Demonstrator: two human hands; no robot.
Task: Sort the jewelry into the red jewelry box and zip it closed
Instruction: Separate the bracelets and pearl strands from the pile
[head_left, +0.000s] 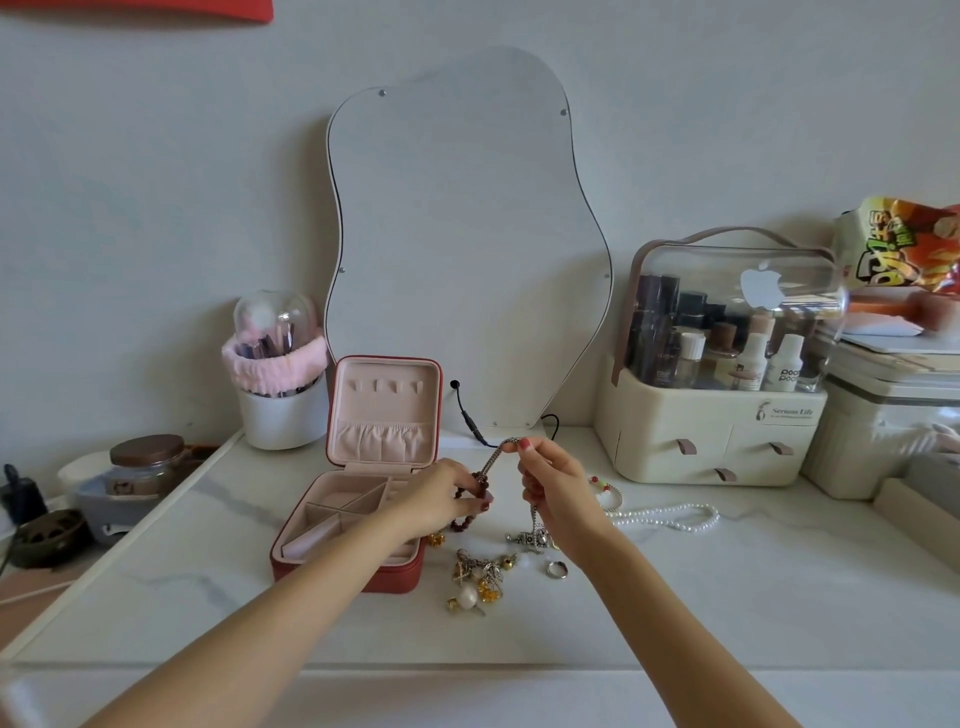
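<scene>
Fingers (524, 451) of the right hand (558, 488) pinch one silver chain (493, 460) held above the worktop (727, 582); the left hand (447, 496) pinches one dark red bead bracelet (464, 521). One red jewelry box (358, 519) stands open, left of them. Loose pieces: one pearl necklace (670, 517), one charm cluster (480, 577), one ring (557, 570).

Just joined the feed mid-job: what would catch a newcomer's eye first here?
Front and centre, the left hand and right hand hold a silver chain up between them over the white marble tabletop. To their left stands the open red jewelry box with pink lining, lid upright. Behind it leans a wavy frameless mirror, and loose charms lie below the hands.
</scene>
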